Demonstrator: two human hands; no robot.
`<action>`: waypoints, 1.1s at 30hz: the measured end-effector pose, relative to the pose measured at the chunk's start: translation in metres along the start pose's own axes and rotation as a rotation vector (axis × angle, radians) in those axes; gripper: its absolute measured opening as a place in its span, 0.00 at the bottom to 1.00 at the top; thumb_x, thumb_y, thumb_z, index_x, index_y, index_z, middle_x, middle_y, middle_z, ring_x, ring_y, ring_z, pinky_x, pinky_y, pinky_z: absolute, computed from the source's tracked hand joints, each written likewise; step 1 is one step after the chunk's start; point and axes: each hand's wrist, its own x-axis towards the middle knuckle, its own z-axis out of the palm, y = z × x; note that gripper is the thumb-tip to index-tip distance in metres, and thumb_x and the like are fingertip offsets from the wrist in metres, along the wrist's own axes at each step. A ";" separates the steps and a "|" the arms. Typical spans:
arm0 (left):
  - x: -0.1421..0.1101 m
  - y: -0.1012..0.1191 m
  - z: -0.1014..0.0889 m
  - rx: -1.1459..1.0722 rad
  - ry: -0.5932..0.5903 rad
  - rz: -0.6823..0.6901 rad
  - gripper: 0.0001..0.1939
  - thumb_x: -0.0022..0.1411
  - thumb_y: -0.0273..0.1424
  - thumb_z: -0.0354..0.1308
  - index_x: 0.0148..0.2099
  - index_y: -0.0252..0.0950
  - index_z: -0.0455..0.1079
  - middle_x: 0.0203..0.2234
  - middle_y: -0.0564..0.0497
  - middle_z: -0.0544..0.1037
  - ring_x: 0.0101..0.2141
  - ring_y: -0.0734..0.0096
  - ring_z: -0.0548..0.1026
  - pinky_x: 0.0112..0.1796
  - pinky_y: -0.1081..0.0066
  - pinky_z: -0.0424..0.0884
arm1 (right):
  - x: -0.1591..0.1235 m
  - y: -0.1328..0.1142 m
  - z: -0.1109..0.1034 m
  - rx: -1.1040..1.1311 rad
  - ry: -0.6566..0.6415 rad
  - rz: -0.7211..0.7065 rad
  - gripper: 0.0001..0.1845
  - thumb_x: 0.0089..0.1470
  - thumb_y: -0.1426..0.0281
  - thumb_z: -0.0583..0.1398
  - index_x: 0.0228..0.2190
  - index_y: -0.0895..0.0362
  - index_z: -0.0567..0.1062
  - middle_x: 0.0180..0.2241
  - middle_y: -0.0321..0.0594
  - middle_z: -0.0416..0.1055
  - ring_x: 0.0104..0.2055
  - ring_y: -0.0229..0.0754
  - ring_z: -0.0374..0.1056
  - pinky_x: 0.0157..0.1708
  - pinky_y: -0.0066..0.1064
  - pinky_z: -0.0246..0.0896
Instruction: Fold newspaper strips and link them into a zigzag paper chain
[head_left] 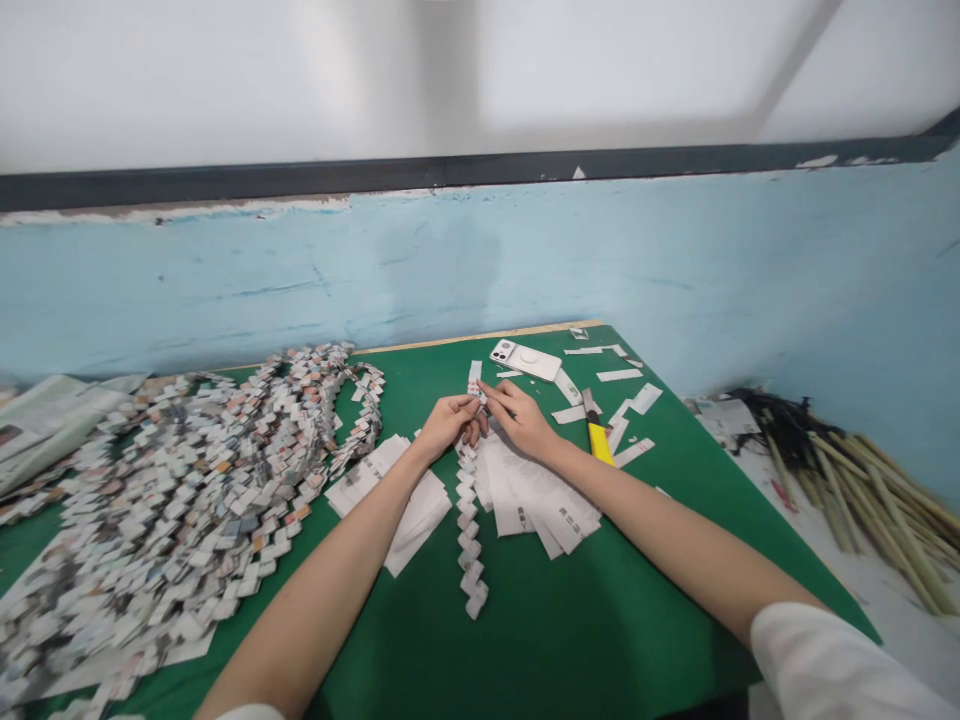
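Observation:
A zigzag chain of folded paper [469,525] hangs down from my hands toward the front of the green table. My left hand [450,422] pinches the chain's upper end. Close beside it, my right hand [519,415] has its fingertips on a narrow paper strip [475,375] with red print, which sticks up from that end. The fingers partly hide where strip and chain meet. Under and beside my hands lie two spreads of printed paper sheets, one at left [420,510] and one at right [517,490].
A large heap of folded paper chains [202,510] covers the table's left side. A white phone [526,360], a yellow utility knife [598,435] and paper scraps [619,375] lie to the right on the green table [675,620]. Sticks [885,500] lie beyond its right edge; a blue wall [420,270] stands behind.

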 end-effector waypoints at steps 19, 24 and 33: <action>0.004 -0.008 0.002 0.103 0.088 0.019 0.27 0.61 0.52 0.62 0.43 0.29 0.72 0.22 0.48 0.79 0.14 0.76 0.70 0.15 0.77 0.59 | 0.005 0.005 0.005 0.174 0.119 0.239 0.21 0.64 0.61 0.59 0.53 0.57 0.78 0.33 0.41 0.75 0.33 0.42 0.69 0.36 0.32 0.65; 0.003 -0.010 0.002 0.151 0.080 0.038 0.26 0.64 0.52 0.60 0.43 0.30 0.74 0.22 0.48 0.79 0.14 0.77 0.70 0.16 0.77 0.59 | 0.005 0.000 0.001 0.207 0.125 0.279 0.20 0.62 0.55 0.59 0.32 0.57 0.81 0.30 0.41 0.78 0.32 0.43 0.71 0.33 0.32 0.64; 0.006 -0.014 0.001 0.133 0.047 0.023 0.27 0.64 0.52 0.60 0.44 0.29 0.73 0.22 0.48 0.79 0.15 0.75 0.71 0.16 0.77 0.59 | 0.002 -0.005 0.002 -0.015 0.223 0.187 0.20 0.65 0.57 0.58 0.29 0.56 0.81 0.27 0.42 0.77 0.28 0.43 0.69 0.31 0.33 0.62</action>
